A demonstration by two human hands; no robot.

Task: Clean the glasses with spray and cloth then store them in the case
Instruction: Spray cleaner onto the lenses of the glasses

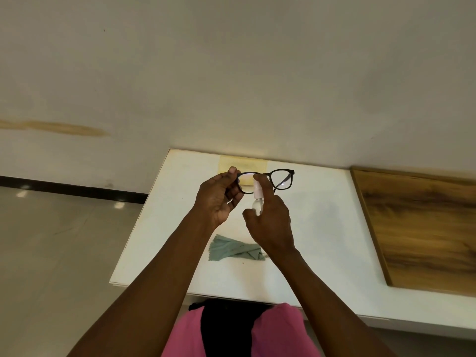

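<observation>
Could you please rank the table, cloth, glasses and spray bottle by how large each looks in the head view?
1. Table, by far the largest.
2. Cloth and glasses: alike in span, and the glasses are held up above the table, so unranked.
3. Spray bottle, smallest, though the right hand partly hides it.

glasses (pixel 268 180) held above table (pixel 322 228), far side | spray bottle (pixel 258 199) just before them | cloth (pixel 235 249) laid on table, nearer | wooden board (pixel 422 228) set at right
</observation>
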